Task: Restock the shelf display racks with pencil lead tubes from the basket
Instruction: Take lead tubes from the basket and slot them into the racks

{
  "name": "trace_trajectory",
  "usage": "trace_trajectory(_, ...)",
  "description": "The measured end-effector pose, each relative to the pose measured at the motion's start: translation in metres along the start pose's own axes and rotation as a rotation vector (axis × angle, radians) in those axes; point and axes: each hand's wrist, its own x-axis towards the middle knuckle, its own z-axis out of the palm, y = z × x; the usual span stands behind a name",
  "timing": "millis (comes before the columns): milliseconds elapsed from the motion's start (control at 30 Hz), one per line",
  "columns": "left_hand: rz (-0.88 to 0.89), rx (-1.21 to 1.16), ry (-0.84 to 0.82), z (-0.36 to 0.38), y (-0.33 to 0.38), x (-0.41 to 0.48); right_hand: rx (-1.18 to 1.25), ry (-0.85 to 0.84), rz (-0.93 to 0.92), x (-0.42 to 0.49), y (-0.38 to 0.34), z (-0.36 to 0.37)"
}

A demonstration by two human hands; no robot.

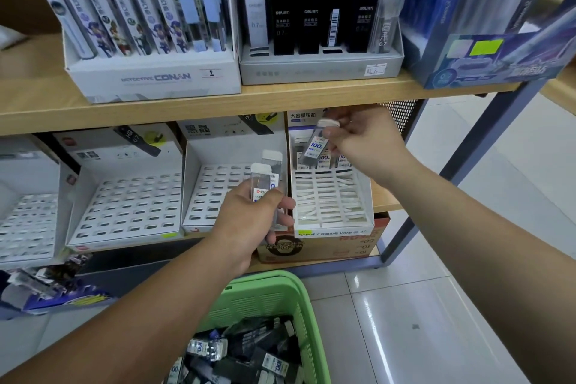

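My right hand (364,142) pinches one clear pencil lead tube (314,145) with a white cap, tilted above the back rows of a white slotted display rack (330,196) on the lower shelf. A few tubes stand in that rack's rear slots. My left hand (249,221) grips a small bunch of the same tubes (265,179) upright, in front of the neighbouring rack (215,193). Below, the green basket (280,293) holds several loose lead tubes.
Two more white slotted racks (124,206) stand to the left on the lower shelf. The upper shelf (249,100) carries filled boxes of lead tubes. A grey shelf post (452,165) rises at right beside a white tiled floor (436,305). A cardboard box (327,246) sits under the rack.
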Motion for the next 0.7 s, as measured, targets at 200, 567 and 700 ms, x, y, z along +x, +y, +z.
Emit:
trace_trajectory(200, -0.043, 0.059, -0.049, 0.0, -0.005, -0.001, -0.033, -0.058, -0.101, -0.012, -0.004, 0.012)
trace_trajectory(567, -0.063, 0.048, -0.061, 0.004, -0.006, -0.005, -0.194, -0.037, -0.212, -0.005, 0.023, 0.028)
trace_trajectory(700, -0.075, 0.033, -0.063, 0.004, -0.006, -0.005, -0.285, 0.071, -0.305, 0.001, 0.026, 0.036)
